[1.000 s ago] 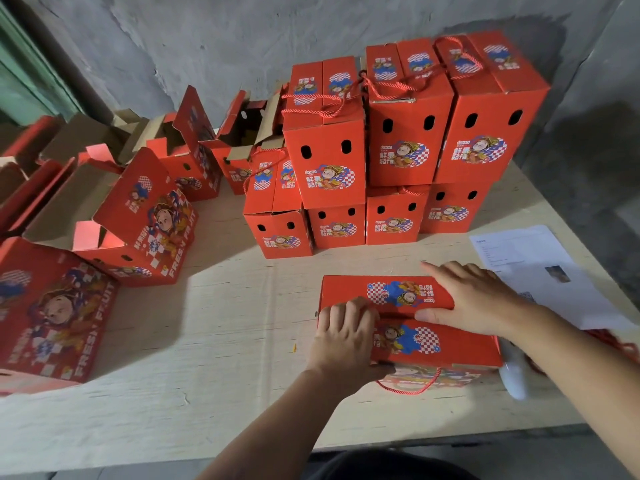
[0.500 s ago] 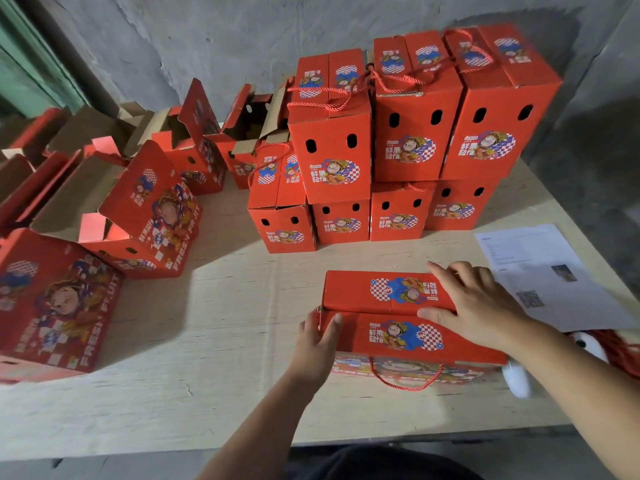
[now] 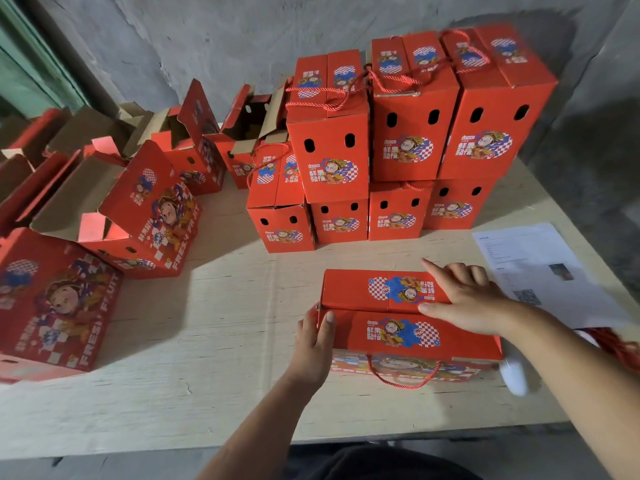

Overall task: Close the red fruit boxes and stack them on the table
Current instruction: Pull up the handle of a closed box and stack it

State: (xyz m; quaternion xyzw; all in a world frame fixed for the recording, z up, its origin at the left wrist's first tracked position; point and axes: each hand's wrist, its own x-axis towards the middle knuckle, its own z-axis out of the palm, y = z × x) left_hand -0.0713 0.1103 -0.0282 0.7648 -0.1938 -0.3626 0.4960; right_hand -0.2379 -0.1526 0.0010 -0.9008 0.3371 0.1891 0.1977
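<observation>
— Near the counter's (image 3: 221,341) front edge, where was the box?
— Red box (image 3: 363,334) lay there, flaps down. Left hand (image 3: 311,344) gripped its left end, fingers curled; right hand (image 3: 464,303) pressed flat on top, fingers straight.
— Stack?
— Closed boxes (image 3: 398,140) stood behind, two tiers.

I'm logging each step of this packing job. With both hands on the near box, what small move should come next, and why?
Probably lift the near fruit box toward the stack of closed boxes. Its top flaps look closed, the left hand holds its left end, and the right hand lies flat on top.
</observation>
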